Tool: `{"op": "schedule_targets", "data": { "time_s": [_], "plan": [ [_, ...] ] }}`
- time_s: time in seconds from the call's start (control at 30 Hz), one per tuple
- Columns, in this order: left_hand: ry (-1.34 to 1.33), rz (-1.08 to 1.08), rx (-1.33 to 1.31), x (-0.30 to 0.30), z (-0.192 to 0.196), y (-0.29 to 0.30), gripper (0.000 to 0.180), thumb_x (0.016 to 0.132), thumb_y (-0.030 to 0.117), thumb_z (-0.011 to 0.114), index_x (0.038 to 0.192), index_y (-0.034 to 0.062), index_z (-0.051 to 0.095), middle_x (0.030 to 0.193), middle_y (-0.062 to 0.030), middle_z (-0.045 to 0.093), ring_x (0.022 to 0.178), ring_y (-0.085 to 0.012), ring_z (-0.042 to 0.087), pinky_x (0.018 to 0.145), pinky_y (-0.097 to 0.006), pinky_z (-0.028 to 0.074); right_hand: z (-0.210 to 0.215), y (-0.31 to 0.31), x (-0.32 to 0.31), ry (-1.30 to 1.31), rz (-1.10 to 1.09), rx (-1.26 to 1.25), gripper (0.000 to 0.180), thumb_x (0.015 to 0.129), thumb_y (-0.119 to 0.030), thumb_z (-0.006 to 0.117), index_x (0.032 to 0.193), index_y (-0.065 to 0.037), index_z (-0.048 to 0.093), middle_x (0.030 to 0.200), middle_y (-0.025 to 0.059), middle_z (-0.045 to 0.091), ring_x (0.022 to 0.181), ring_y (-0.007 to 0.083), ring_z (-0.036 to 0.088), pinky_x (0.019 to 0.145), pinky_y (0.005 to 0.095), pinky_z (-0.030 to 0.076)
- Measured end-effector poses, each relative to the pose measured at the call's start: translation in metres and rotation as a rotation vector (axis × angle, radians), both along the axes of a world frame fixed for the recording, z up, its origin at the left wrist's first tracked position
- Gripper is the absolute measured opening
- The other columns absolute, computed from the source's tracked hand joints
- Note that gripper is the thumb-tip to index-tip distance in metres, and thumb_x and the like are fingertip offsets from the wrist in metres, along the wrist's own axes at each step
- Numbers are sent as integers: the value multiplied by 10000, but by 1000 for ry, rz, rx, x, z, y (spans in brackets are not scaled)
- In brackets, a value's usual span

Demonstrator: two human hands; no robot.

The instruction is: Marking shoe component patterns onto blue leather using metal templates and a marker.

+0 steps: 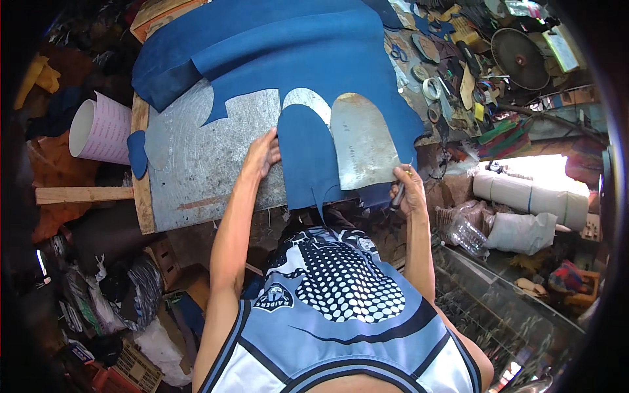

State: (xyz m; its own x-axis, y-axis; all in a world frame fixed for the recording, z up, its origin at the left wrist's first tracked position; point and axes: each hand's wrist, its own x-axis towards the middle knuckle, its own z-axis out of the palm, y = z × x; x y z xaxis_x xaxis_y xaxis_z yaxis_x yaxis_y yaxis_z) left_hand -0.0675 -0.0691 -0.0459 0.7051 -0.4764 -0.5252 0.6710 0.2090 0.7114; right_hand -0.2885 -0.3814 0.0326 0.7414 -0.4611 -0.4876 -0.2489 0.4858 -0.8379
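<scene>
A large sheet of blue leather [314,59] lies across a metal-covered work table [190,157]. A rounded metal pattern plate [362,141] rests on the leather near the table's front edge. My left hand [263,154] presses flat on the leather, just left of a cut blue tongue shape [304,160]. My right hand [407,187] grips a cutting knife [398,194] at the lower right corner of the metal plate. A thin strip of leather hangs off the front edge.
A pink and white roll [98,128] stands left of the table, above a wooden bar [82,194]. Tools, tape rolls and scraps [445,65] crowd the bench to the right. White rolls and bags [531,196] lie at right.
</scene>
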Motion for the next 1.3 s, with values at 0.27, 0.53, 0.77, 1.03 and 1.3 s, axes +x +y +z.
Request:
{"op": "schedule_targets", "data": {
  "time_s": [0.27, 0.53, 0.77, 1.03, 1.3],
  "plan": [
    [-565, -460, 612, 90, 62, -57, 455, 954, 285, 649, 1272, -36, 601, 1183, -153, 665, 1120, -218, 609, 875, -334, 499, -27, -30, 31, 167, -33, -393, 374, 899, -221, 722, 1153, 27, 602, 759, 42, 587, 468, 87, 506, 409, 248, 429],
    [-856, -664, 443, 120, 239, -97, 210, 945, 140, 660, 1078, -21, 675, 916, 8, 650, 848, -58, 569, 781, -223, 470, -11, -16, 37, 391, 113, -480, 321, 919, -207, 674, 1182, -35, 607, 597, 51, 559, 447, 115, 532, 393, 296, 445],
    [-859, -372, 280, 182, 296, -247, 285, 914, 204, 704, 1156, 78, 624, 938, 55, 610, 833, -25, 551, 713, -183, 428, -3, -22, 37, 399, 117, -467, 325, 920, -204, 660, 1180, -19, 599, 589, 83, 576, 443, 143, 563, 417, 319, 451],
    [-460, -44, -404, 271, 218, -457, 140, 889, 64, 645, 1012, 43, 582, 1008, -82, 628, 994, -271, 653, 948, -504, 552, -19, -19, 38, 407, 71, -503, 295, 890, -176, 691, 1130, -11, 642, 780, 194, 641, 686, 261, 661, 651, 361, 507],
    [35, -540, -33, 206, 55, -485, 262, 1002, 160, 508, 1197, -15, 493, 1144, -189, 647, 1005, -296, 672, 904, -425, 578, -15, -19, 40, 438, 71, -417, 293, 901, -190, 695, 1134, -18, 648, 701, 125, 610, 600, 163, 597, 585, 327, 479]
  ]
}}
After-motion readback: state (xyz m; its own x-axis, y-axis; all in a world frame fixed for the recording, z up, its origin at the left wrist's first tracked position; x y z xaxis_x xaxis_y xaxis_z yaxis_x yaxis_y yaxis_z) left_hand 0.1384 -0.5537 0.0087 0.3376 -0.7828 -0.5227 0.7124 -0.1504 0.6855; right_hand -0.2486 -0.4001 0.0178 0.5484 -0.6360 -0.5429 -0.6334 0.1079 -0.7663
